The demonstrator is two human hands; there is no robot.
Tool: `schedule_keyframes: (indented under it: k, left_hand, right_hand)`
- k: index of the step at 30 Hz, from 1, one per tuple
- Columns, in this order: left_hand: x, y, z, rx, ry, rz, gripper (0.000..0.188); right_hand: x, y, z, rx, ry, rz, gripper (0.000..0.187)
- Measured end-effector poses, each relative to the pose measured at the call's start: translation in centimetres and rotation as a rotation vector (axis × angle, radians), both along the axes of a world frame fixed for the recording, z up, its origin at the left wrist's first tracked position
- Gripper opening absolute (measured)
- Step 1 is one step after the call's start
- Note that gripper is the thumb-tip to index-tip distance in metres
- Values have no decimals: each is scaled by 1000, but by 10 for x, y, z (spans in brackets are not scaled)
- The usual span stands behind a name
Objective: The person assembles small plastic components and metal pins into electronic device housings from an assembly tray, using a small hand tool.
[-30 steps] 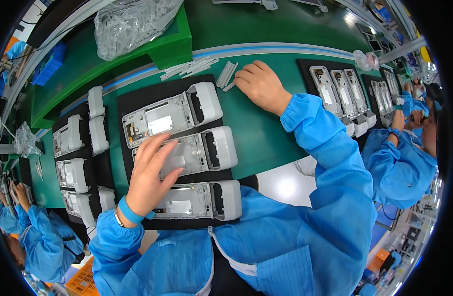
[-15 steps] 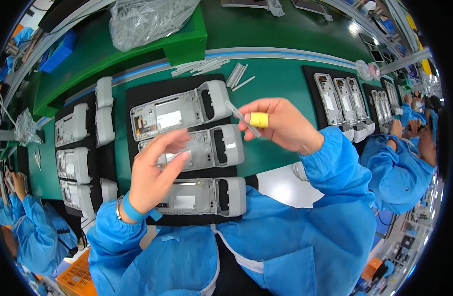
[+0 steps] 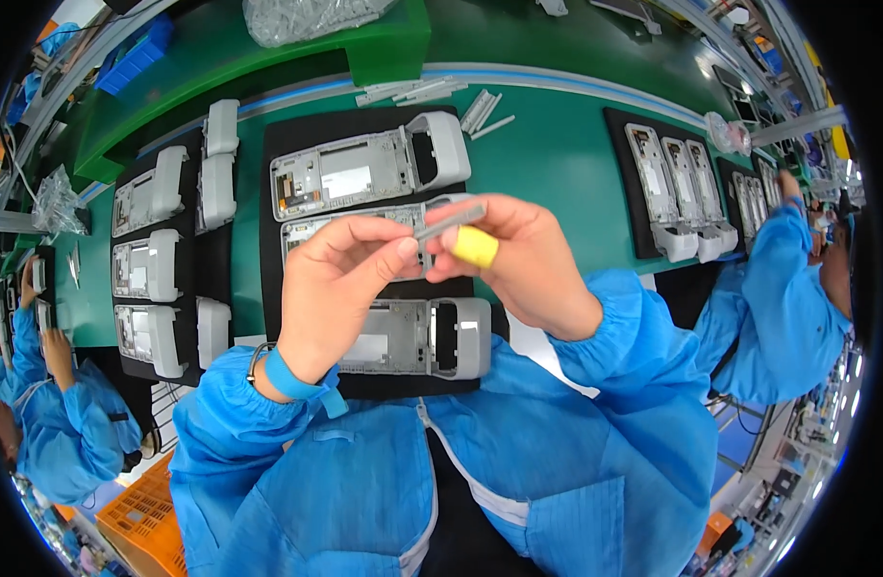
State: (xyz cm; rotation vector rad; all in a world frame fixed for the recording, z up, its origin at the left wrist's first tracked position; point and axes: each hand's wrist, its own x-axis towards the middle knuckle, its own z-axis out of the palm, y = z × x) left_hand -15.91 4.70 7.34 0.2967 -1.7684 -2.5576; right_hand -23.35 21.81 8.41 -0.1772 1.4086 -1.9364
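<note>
A thin grey strip (image 3: 451,222) is held slantwise between my two hands above the work mat. My right hand (image 3: 528,252), a yellow wrap (image 3: 475,247) round one digit, pinches it along its length. At the strip's lower left end, my left hand (image 3: 331,279) has thumb and forefinger closed; a blue band (image 3: 286,378) circles that wrist. Beneath are three grey device housings on a black mat (image 3: 292,125): a far housing (image 3: 350,176), a middle housing (image 3: 302,234) mostly hidden by my hands, and a near housing (image 3: 460,337).
More strips (image 3: 417,91) lie on the green table (image 3: 566,163) beyond the mat. Other housings stand on mats at the left (image 3: 145,264) and right (image 3: 686,183). A green raised shelf (image 3: 388,48) carries a clear plastic bag (image 3: 307,19). People in blue sit on both sides.
My left hand has moved right and closed at the end of the strip. My right hand has brought the strip slightly left and turned it. The view has shifted a little.
</note>
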Motion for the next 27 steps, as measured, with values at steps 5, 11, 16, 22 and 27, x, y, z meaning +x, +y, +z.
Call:
schedule_keyframes:
  k: [5, 11, 16, 22, 27]
  left_hand:
    - [7, 4, 3, -153, -35, -44, 30]
    - [54, -16, -8, -1202, 327, -497, 86]
    - [61, -10, -27, -1348, 271, -551, 95]
    - [62, -15, -37, -1223, 300, -472, 97]
    - [63, -17, -33, -1181, 287, -401, 97]
  right_hand:
    - [2, -1, -8, -109, 136, -108, 17]
    - [-1, 90, -29, 277, 51, -201, 23]
    - [36, 89, -67, 329, -190, -141, 20]
    - [52, 72, -74, 224, -290, -133, 13]
    - [63, 58, -78, -9, -467, -180, 13]
